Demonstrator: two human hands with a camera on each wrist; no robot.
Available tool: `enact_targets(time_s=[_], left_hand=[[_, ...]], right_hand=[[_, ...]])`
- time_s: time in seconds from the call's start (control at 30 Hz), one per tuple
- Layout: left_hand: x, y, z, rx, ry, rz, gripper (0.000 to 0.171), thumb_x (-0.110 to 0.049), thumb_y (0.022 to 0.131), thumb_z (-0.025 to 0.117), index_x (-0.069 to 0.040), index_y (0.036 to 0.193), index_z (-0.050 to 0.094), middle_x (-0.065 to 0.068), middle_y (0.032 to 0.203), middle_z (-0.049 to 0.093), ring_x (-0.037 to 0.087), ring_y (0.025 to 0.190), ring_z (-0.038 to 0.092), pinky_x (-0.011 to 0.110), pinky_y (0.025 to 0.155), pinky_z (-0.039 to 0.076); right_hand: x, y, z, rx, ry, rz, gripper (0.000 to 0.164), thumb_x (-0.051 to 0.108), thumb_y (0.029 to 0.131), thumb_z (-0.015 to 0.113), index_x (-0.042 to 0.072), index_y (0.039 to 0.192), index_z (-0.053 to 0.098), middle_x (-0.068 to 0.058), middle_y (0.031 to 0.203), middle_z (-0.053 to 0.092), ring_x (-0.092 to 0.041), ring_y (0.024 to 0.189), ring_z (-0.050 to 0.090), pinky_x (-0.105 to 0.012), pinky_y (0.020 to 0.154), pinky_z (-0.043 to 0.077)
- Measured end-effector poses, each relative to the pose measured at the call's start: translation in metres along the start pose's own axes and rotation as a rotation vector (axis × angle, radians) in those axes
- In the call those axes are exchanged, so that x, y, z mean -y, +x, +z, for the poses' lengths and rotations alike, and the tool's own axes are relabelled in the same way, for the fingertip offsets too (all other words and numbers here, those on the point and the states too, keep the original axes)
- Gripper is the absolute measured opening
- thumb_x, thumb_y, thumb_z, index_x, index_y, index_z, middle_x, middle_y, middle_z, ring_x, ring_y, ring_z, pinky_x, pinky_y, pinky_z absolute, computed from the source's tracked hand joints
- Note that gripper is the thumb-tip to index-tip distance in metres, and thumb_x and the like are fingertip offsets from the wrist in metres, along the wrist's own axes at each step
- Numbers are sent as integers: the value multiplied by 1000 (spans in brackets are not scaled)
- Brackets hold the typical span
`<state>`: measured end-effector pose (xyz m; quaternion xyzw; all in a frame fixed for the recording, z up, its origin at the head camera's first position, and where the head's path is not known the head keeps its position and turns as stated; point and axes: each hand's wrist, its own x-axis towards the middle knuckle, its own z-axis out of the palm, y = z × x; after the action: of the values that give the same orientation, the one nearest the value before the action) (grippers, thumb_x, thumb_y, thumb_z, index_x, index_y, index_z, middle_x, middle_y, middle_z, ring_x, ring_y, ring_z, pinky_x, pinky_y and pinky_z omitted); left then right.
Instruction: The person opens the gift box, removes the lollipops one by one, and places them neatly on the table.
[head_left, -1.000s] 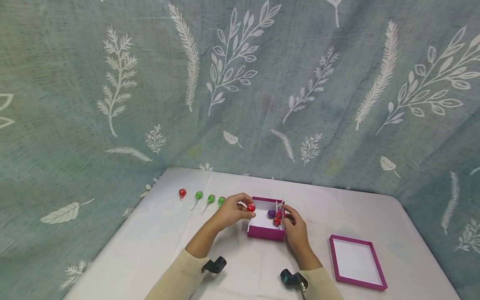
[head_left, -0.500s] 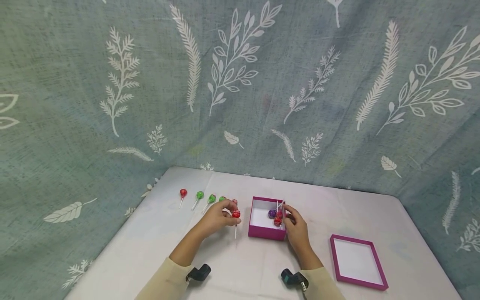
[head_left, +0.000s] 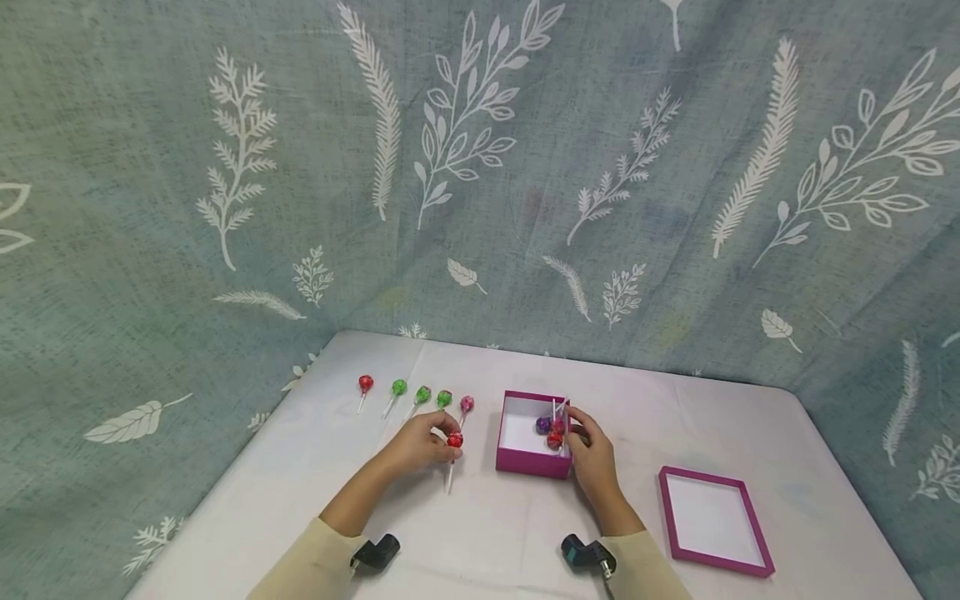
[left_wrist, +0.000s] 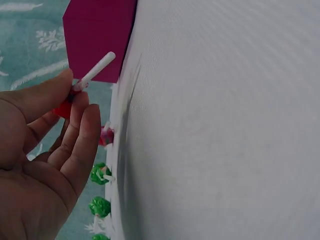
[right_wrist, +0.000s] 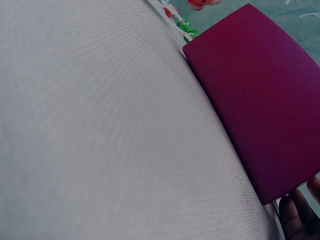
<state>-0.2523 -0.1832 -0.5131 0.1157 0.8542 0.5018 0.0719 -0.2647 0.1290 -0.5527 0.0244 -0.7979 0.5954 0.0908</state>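
My left hand [head_left: 415, 447] pinches a red lollipop [head_left: 455, 439] by its wrapped head, its white stick pointing down toward me, left of the box. In the left wrist view, thumb and fingertips meet around the red lollipop [left_wrist: 62, 109] near the base of its stick. An open magenta box [head_left: 532, 463] with a white inside stands mid-table. Purple and red lollipops [head_left: 555, 439] lie against its right wall. My right hand [head_left: 596, 462] holds the box's right side; in the right wrist view only some fingers [right_wrist: 295, 215] show at the box's lower edge.
Left of the box, a row on the white table [head_left: 300, 492] includes a red lollipop [head_left: 365, 382], several green ones [head_left: 398, 387] and a pink one [head_left: 467, 403]. The magenta-rimmed lid [head_left: 712, 521] lies at right, inside up. A leaf-patterned cloth [head_left: 480, 208] hangs behind.
My left hand has moved from over the box's left edge leftward and toward me, carrying the red lollipop. The pink lollipop has come into sight. My right hand and the box stay put.
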Motion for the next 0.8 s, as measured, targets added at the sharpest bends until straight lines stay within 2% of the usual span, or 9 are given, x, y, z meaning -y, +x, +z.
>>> enact_targets(time_s=[0.2, 0.43, 0.8], left_hand=[[4, -2, -2, 0, 48, -6, 27, -7, 78, 81, -9, 99, 65, 4, 96, 61, 14, 70, 61, 29, 59, 51], [4, -4, 1, 6, 105, -25, 26, -8, 77, 81, -11, 99, 68, 2, 95, 61, 14, 69, 58, 30, 59, 49], [7, -7, 5, 27, 131, -50, 25, -7, 77, 81, -9, 99, 68, 0, 90, 62, 15, 71, 58, 31, 61, 51]], right_hand=[[0, 1, 0, 0, -5, -8, 47, 10, 91, 50, 25, 135, 56, 1, 139, 51, -24, 121, 52, -47, 98, 44], [0, 1, 0, -1, -3, -2, 47, 9, 91, 50, 25, 135, 56, 1, 139, 51, -23, 120, 52, -47, 97, 44], [0, 0, 1, 0, -16, -2, 47, 10, 91, 50, 26, 135, 56, 2, 140, 51, -23, 121, 52, -47, 97, 44]])
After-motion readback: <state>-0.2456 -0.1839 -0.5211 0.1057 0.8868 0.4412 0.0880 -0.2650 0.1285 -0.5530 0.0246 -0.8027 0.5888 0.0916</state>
